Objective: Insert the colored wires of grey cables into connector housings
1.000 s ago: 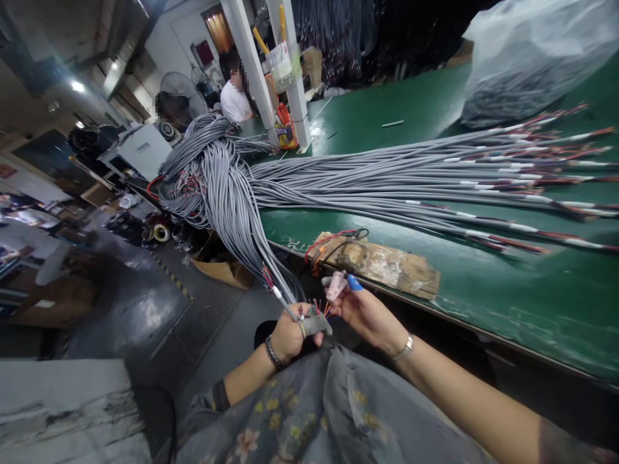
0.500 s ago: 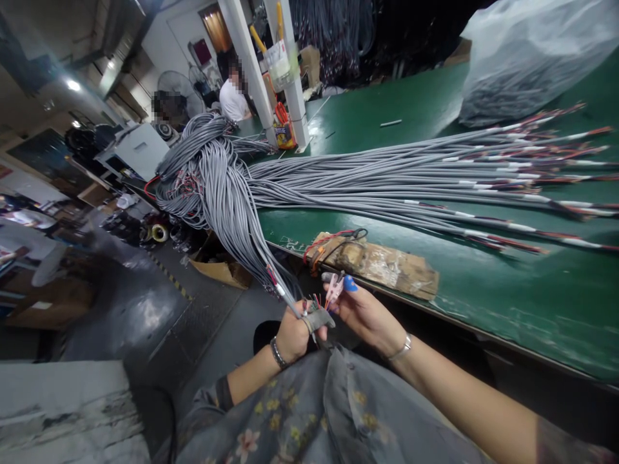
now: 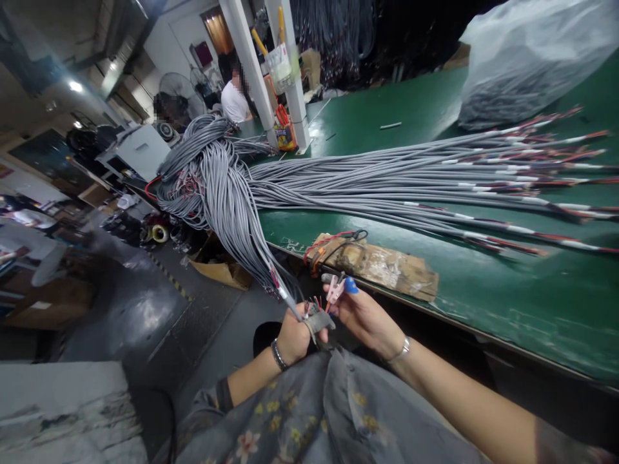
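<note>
Closed around the end of a grey multi-core cable (image 3: 289,301), my left hand (image 3: 293,336) has a grey cover on its thumb. Thin coloured wires (image 3: 316,302) fan out of the cable end above that thumb. My right hand (image 3: 370,320), a blue cover on one fingertip, pinches a small pale pink clip-like tool (image 3: 334,290). An orange wire runs from the tool down to my left thumb. The held cable leads back to a large grey cable bundle (image 3: 225,187), which hangs over the bench edge.
The green bench (image 3: 503,296) carries long cables with bared ends at right. A worn wooden block (image 3: 387,265) with red and black leads lies at its near edge. Behind stand a filled plastic bag (image 3: 527,64) and a white post (image 3: 293,84). Another person (image 3: 235,100) sits far back.
The pink tool and my right fingers have shifted very slightly, with the orange wire now showing more plainly below the tool. My left hand keeps its hold on the cable.
</note>
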Demonstrator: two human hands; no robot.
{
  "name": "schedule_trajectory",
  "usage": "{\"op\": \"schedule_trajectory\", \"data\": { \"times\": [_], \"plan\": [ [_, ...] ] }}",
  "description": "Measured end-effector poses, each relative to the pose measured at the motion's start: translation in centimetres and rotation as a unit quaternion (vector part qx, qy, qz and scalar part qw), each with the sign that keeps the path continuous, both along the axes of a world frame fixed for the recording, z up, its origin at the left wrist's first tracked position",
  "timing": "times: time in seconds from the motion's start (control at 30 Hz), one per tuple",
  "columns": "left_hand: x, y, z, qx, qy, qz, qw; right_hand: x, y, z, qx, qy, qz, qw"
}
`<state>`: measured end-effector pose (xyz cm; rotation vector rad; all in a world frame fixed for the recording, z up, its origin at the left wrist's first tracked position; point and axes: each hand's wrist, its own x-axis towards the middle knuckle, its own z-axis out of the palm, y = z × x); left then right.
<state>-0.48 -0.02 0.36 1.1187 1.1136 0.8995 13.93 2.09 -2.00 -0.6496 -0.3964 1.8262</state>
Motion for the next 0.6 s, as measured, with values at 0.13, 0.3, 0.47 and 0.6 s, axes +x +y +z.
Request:
{"op": "schedule_trajectory", "data": {
  "times": [0.13, 0.3, 0.47, 0.6],
  "plan": [
    [-0.1, -0.2, 0.1, 0.016, 0.027, -0.003, 0.999, 0.0, -0.1, 0.2, 0.000, 0.000, 0.005, 1.000],
    [0.1, -0.3, 1.2, 0.045, 0.073, -0.021, 0.996, 0.0, -0.1, 0.7, -0.006, -0.001, 0.005, 1.000],
    [0.3, -0.4, 1.9, 0.056, 0.081, -0.029, 0.995, 0.0, -0.1, 0.6, 0.008, -0.007, -0.003, 1.000],
    [0.2, -0.4, 1.6, 0.053, 0.071, -0.024, 0.996, 0.0, -0.1, 0.4, 0.009, 0.002, 0.009, 1.000]
  ]
}}
